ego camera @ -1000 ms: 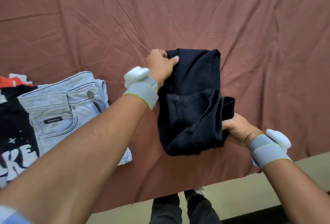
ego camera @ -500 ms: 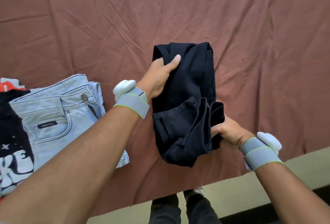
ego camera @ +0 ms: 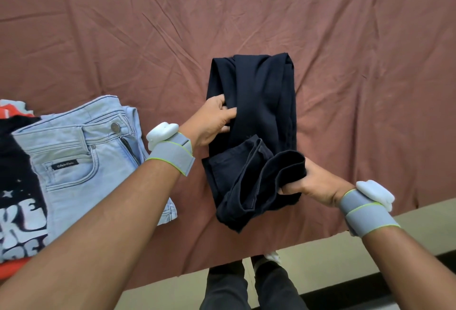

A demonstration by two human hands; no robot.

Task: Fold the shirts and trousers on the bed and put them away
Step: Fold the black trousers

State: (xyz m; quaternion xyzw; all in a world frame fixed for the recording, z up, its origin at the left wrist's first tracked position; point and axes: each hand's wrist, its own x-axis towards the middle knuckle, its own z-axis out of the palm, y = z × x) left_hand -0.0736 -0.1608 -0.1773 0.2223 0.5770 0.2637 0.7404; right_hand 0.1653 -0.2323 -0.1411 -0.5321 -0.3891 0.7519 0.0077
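Observation:
Dark navy trousers (ego camera: 261,102), folded into a thick bundle, are held over the brown bed sheet (ego camera: 123,38) near its front edge. My left hand (ego camera: 214,119) grips the bundle's left side about halfway up, thumb on top of the cloth. At the lower right, my right hand (ego camera: 306,181) grips the rolled waistband end, fingers curled under the fabric. Folded light blue jeans (ego camera: 81,156) lie flat on the sheet at the left, waistband and button facing up.
A black T-shirt with white lettering (ego camera: 19,193) over something orange lies at the far left, partly under the jeans. The bed's front edge runs along the bottom, with pale floor (ego camera: 320,255) and my own legs (ego camera: 246,285) below it.
My left hand slid from the bundle's top left corner down to its left side. The trousers have shifted a little toward me, and the waistband end in my right hand has rolled up more.

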